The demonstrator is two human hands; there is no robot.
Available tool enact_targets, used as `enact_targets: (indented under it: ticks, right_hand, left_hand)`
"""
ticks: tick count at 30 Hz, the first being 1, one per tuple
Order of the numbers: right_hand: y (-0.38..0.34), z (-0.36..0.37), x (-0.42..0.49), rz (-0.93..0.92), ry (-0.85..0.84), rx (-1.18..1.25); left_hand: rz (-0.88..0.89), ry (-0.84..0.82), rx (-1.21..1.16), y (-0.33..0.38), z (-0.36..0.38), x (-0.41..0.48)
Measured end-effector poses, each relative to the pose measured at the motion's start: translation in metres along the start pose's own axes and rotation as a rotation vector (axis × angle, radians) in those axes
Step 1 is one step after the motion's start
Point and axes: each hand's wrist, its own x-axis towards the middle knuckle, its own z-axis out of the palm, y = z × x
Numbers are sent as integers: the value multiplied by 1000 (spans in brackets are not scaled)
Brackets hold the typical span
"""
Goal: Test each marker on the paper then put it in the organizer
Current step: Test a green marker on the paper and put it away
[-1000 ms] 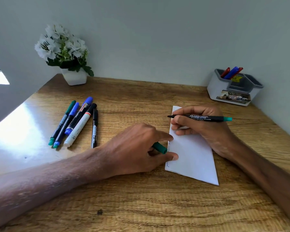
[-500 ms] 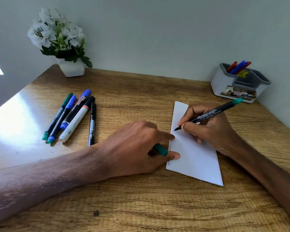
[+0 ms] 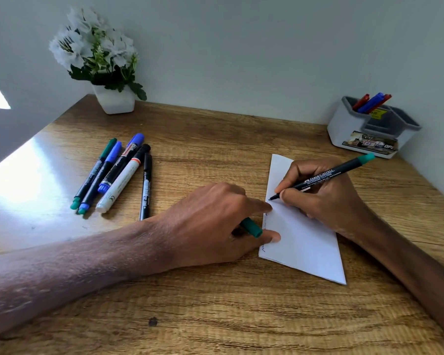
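Note:
My right hand [image 3: 326, 198] grips a black marker with a green end [image 3: 326, 175], uncapped, its tip touching the left edge of the folded white paper [image 3: 305, 242]. My left hand [image 3: 210, 224] holds the green cap [image 3: 251, 227] in curled fingers while its forefinger and thumb press down the paper's left edge. Faint pen marks run along that edge. Several capped markers [image 3: 116, 175] lie side by side at the left of the desk. The grey-and-white organizer [image 3: 369, 131] stands at the back right with red and blue markers in its rear compartment.
A white pot of white flowers [image 3: 113, 98] stands at the back left by the wall. The wooden desk [image 3: 215, 316] meets walls at the back and right. Bright glare lies on the desk's left part.
My right hand turned the marker from lying level across the paper to a writing grip and lowered its tip onto the paper's left edge. The left hand stayed in place.

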Motion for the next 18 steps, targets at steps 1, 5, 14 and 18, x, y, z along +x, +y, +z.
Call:
enact_targets:
  ticks: [1,5,14,18]
  right_hand:
    - [0,0,0,3,0,-2]
    - [-1,0,0,3,3,-14]
    - [-3,0,-1,30,11,-12]
    - [-3,0,-1,44,21,-6]
  left_hand:
    - [-2,-2,1,0,0,0]
    - [3,-7,6,0,-1,1]
    - [-3,-4,-5,1,-1,1]
    - [-6,2,-16,1,-1,0]
